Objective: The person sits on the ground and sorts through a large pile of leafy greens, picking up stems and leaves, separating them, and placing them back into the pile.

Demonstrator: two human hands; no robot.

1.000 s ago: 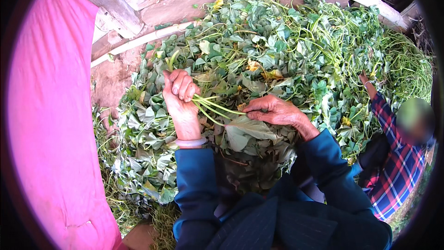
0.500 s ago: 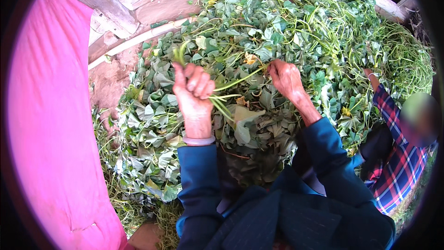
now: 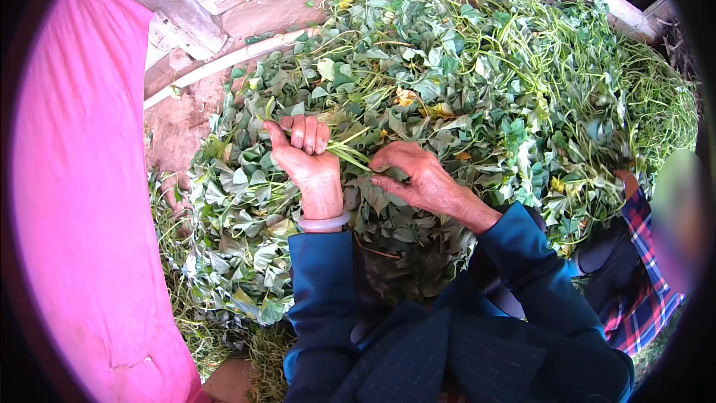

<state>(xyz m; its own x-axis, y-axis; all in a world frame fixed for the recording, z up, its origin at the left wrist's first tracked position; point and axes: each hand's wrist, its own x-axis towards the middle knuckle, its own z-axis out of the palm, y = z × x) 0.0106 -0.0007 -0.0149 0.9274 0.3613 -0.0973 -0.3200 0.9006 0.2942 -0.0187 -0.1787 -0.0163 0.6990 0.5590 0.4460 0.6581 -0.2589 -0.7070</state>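
Note:
Curled into a fist, my left hand [image 3: 307, 155] holds a small bunch of thin green leaf stems [image 3: 347, 151] whose ends stick out on both sides. A pale bangle [image 3: 323, 222] circles that wrist. My right hand [image 3: 426, 183] is closed in a pinch at the right end of the bunch, thumb and forefinger on the stems. A greyish-green leaf hangs by its fingertips, partly covered. Both hands are above a broad heap of cut leafy vines [image 3: 261, 205], with limp green leaves and a few yellow ones.
Bright pink cloth [image 3: 89, 201] hangs along the left. Wooden beams [image 3: 160, 0] and a brick edge border the heap at the back, beside a pale pole [image 3: 224, 62]. To the right, another person in a plaid sleeve [image 3: 647, 216] reaches into the vines.
My right hand has come left and nearer, from farther out along a stem to the bunch. My left hand has shifted slightly left. The other person's hand has moved right and nearer.

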